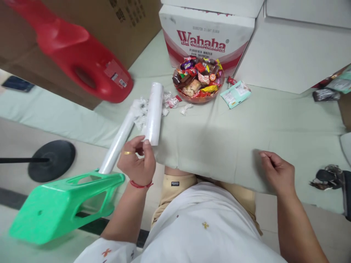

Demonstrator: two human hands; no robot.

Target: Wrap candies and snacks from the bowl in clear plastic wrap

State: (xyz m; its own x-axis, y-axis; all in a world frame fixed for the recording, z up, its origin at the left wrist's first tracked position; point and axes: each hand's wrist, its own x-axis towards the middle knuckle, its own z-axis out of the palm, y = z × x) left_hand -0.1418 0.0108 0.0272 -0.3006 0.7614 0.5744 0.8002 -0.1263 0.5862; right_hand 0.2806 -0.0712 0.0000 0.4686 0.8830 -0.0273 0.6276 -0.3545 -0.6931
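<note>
The left hand (139, 160) is at the near end of a white roll (155, 113), thumb and forefinger close together by its lower corner; whether they grip it I cannot tell. The right hand (278, 171) is held narrow, well apart over the right part of the table, fingers curled and thumb by the forefinger, with nothing visible in it.

The table wears a pale green cloth (219, 146). At its back left stands a large brown carton (137, 33); at the back right is a plain white carton (290, 51), and between them a white and red Wahaha box (205, 33). A green plastic frame (52, 208) is at the lower left, with a red jug (90, 65) in front of the brown carton. A black round base (52, 160) is on the floor at left.

A slimmer white roll (117, 142) slants from the green frame toward the first roll, which lies left of a bowl (199, 96) heaped with wrapped sweets (201, 75). Right of the bowl lies a mint-green packet (236, 94). Crumpled clear wrapping (168, 100) lies beside the first roll, and smallest is a white scrap (186, 109) just below the bowl.
</note>
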